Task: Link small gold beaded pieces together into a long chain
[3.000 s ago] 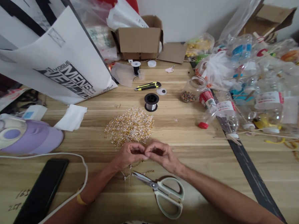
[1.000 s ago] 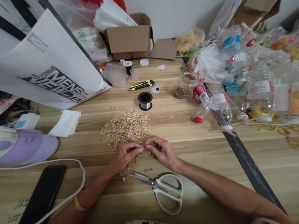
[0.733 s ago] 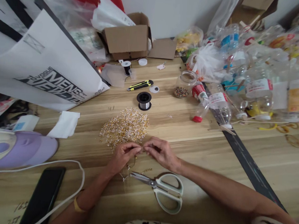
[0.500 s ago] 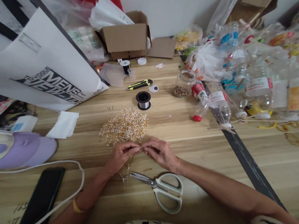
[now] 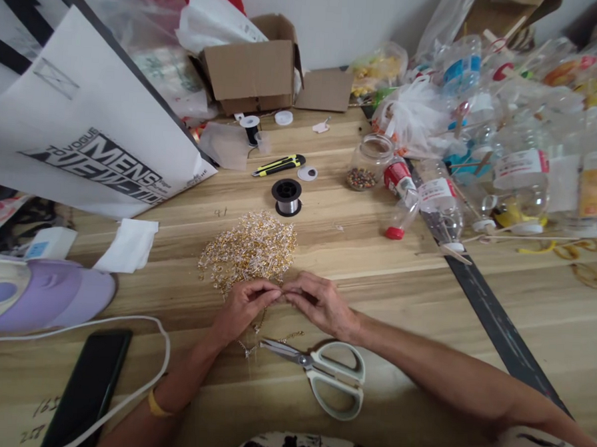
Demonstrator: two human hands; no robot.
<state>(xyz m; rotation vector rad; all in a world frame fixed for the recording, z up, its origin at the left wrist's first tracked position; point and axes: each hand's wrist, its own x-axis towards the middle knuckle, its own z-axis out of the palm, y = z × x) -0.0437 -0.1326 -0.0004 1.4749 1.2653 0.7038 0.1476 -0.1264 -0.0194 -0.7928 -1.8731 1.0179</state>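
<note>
My left hand and my right hand meet fingertip to fingertip low in the middle of the wooden table. Both are closed in a pinch on a thin gold beaded chain that dangles below the left hand onto the wood. Just beyond the fingers lies a heap of small gold and white beaded pieces. Pale green scissors lie under my wrists, blades pointing left.
A wire spool, a yellow utility knife and a bead jar sit farther back. Plastic bottles crowd the right. A white bag, cardboard box, purple cap, phone and white cable stand left.
Both hands have stayed together on the chain, with only small finger motions. The view has drifted a little, mainly since 3 s ago.
</note>
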